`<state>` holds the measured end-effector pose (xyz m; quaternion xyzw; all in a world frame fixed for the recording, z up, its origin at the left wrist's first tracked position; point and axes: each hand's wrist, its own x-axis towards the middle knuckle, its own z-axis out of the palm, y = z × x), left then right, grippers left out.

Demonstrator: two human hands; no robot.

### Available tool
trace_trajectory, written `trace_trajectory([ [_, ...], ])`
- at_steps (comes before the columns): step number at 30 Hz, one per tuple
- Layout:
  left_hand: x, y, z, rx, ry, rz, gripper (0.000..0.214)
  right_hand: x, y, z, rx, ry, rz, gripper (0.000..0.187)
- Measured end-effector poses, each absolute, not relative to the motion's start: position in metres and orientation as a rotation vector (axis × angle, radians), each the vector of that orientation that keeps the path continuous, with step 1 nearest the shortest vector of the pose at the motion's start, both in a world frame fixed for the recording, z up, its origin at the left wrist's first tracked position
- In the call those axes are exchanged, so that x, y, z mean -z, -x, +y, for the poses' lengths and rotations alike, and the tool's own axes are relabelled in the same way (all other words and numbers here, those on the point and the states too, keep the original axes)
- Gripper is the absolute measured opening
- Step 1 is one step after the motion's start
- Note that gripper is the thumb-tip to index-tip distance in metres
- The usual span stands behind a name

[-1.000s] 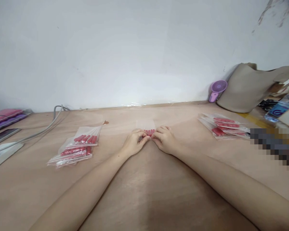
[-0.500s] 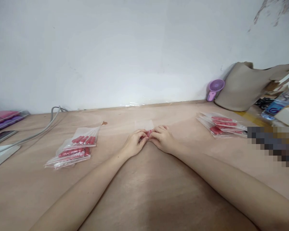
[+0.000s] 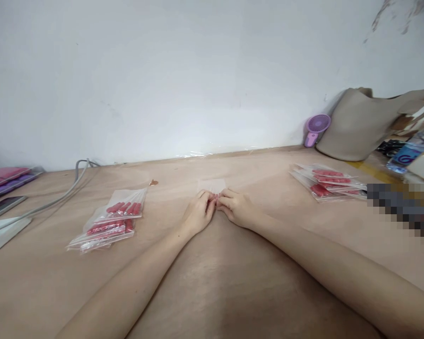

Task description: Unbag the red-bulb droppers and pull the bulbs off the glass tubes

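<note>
Two hands (image 3: 200, 212) (image 3: 239, 208), one pinched bag (image 3: 212, 185), two piles of bags (image 3: 109, 225) (image 3: 328, 182), one purple fan (image 3: 318, 124), one handbag (image 3: 355, 125), one bottle (image 3: 404, 157)

Purple fan (image 3: 317, 128): we see it beside the beige bag (image 3: 353, 125).
Grey cable (image 3: 60, 199): we find it curving at left.
Dark slab (image 3: 3, 208): perhaps a phone.

Glossy plastic bags (image 3: 108, 228), matt white wall (image 3: 183, 75).

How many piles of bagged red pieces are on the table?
2: the left pile lies left of the left hand, the right pile right of the right hand. The single bag at the hands is not counted. Some bags within each pile may be hidden.
</note>
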<state>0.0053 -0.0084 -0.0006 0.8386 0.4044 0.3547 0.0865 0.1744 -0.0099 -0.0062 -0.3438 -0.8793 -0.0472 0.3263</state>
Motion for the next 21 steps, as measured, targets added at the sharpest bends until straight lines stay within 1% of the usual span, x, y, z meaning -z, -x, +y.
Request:
trace_trajectory([
  [3, 0.001, -0.003, -0.006, -1.151, -2.428, 1.322, 0.013, 0.008, -0.173, -0.011, -0.073, 0.816, -2.291, 0.014],
  [8, 0.000, 0.003, -0.002, -1.460, -2.277, 1.445, 0.012, 0.003, -0.181, -0.011, -0.335, 0.660, -2.262, 0.004],
  [10, -0.001, 0.005, -0.001, -1.461, -2.272, 1.412, 0.013, 0.001, -0.187, -0.010, -0.395, 0.641, -2.266, 0.004],
  [13, -0.002, 0.008, 0.000, -1.314, -2.320, 1.351, 0.019, 0.001, -0.196, -0.005, -0.414, 0.722, -2.219, 0.011],
  [16, -0.002, 0.008, 0.002, -1.053, -2.386, 1.360, 0.031, 0.004, -0.203, 0.002, -0.366, 0.881, -2.113, 0.018],
  [19, -0.003, 0.005, 0.001, -0.757, -2.438, 1.411, 0.038, 0.007, -0.207, 0.008, -0.254, 1.002, -2.009, 0.012],
  [21, -0.004, 0.003, -0.002, -0.696, -2.463, 1.450, 0.037, 0.008, -0.208, 0.011, -0.190, 1.058, -1.957, 0.006],
])
